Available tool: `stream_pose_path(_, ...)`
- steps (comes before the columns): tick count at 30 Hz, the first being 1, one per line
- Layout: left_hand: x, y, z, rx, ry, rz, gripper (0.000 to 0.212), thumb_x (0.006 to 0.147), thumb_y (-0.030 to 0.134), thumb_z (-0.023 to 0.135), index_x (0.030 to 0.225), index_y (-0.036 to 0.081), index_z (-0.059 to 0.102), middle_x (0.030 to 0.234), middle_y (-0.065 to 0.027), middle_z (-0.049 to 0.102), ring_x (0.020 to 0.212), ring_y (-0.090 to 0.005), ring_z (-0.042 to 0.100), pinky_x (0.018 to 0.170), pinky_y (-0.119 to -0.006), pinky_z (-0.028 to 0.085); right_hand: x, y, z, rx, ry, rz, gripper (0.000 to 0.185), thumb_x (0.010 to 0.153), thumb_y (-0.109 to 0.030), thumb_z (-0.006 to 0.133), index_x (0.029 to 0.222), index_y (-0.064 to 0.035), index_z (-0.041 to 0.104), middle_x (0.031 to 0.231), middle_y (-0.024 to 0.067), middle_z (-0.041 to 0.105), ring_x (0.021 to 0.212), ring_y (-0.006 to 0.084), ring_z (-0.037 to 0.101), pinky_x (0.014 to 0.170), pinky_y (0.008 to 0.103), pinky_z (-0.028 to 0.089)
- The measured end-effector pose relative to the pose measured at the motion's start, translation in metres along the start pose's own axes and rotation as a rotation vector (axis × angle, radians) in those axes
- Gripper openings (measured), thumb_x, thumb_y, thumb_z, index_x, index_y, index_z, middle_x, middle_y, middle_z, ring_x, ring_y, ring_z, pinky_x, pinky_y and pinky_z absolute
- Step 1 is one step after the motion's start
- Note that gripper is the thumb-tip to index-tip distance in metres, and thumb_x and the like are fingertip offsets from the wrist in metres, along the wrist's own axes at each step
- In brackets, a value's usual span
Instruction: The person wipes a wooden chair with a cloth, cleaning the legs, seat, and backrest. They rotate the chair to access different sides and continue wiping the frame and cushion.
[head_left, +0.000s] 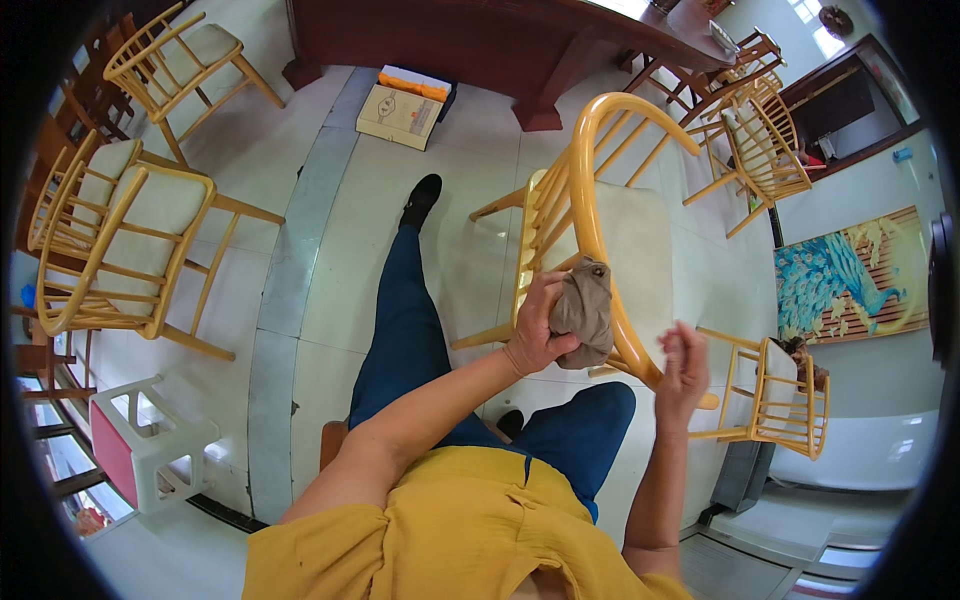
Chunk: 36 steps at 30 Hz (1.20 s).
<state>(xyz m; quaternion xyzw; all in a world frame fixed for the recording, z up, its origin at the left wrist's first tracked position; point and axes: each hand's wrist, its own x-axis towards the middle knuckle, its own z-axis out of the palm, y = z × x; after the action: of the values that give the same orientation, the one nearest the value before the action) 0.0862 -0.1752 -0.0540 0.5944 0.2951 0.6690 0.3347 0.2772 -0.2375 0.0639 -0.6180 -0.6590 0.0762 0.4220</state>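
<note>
My left hand (538, 330) grips a bundled grey-brown cloth (586, 315), which has a round button-like spot near its top. The bundle is directly over the curved top rail of a light wooden chair (589, 187) with a pale seat; whether it touches the rail, I cannot tell. To the right of that rail, my right hand (681, 364) is raised with its fingers drawn together and slightly blurred. It is close to the rail's near end, and I cannot tell if anything small is between its fingertips.
A cardboard box (399, 116) lies on the floor beside a dark red wooden desk (420, 41). More spindle-back chairs (161, 210) stand at left and right. A white stool with a pink seat (112, 450) lies tipped at lower left. A peacock picture (847, 277) is at the right wall.
</note>
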Motion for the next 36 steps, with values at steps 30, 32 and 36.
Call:
stream_pose_path(30,-0.044,-0.009,-0.007,0.28,-0.069,-0.213,0.04,0.073,0.017,0.071,0.106,-0.001,0.056,0.106,-0.0194,0.052,0.099,-0.0389,0.048,0.088,-0.044,0.041,-0.009,-0.003,0.02,-0.186,0.016,0.034,0.019,0.094,0.001,0.052,0.109,-0.0007,0.062,0.087,0.012,0.063,0.066,0.018,0.06,0.063,0.0275,0.049)
stream_pose_path(32,-0.024,0.022,0.006,0.283,-0.046,-0.074,0.042,0.072,0.019,0.071,0.106,-0.001,0.057,0.108,-0.0198,0.052,0.099,-0.0396,0.049,0.088,-0.045,0.041,-0.012,-0.005,0.014,-0.219,0.021,0.054,0.019,0.093,0.001,0.052,0.109,-0.0005,0.062,0.086,0.0121,0.063,0.065,0.0178,0.059,0.062,0.0275,0.049)
stream_pose_path(36,-0.04,0.001,0.003,0.328,-0.057,-0.056,0.043,0.071,0.02,0.071,0.106,-0.001,0.058,0.11,-0.0203,0.051,0.099,-0.0417,0.048,0.087,-0.048,0.042,-0.008,-0.005,0.021,-0.21,0.007,0.038,0.02,0.093,0.002,0.052,0.11,-0.0003,0.062,0.085,0.0117,0.062,0.065,0.0171,0.058,0.062,0.0274,0.048)
